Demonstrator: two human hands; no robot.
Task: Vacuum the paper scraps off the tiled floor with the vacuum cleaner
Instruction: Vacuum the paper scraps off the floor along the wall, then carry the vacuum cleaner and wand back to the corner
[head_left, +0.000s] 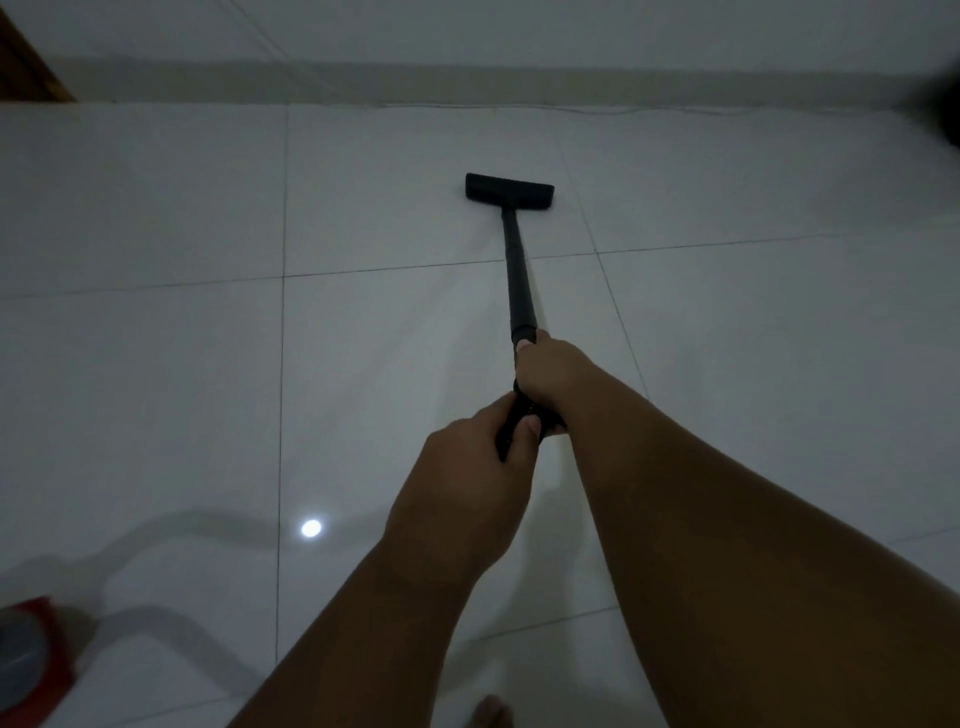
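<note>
A black vacuum wand (519, 280) runs away from me across the white tiled floor (156, 364) to a flat black floor head (510, 193), which lies on a tile near the far wall. My right hand (548, 376) grips the wand's near end from above. Just behind it, my left hand (467, 488) grips the handle, thumb on top. No paper scraps show in the dim light.
A red and grey vacuum body (28, 660) sits at the bottom left edge. A thin white cable (571, 108) lies along the far wall's base. Brown wood (26, 67) stands in the top left corner. A toe (488, 712) shows at the bottom.
</note>
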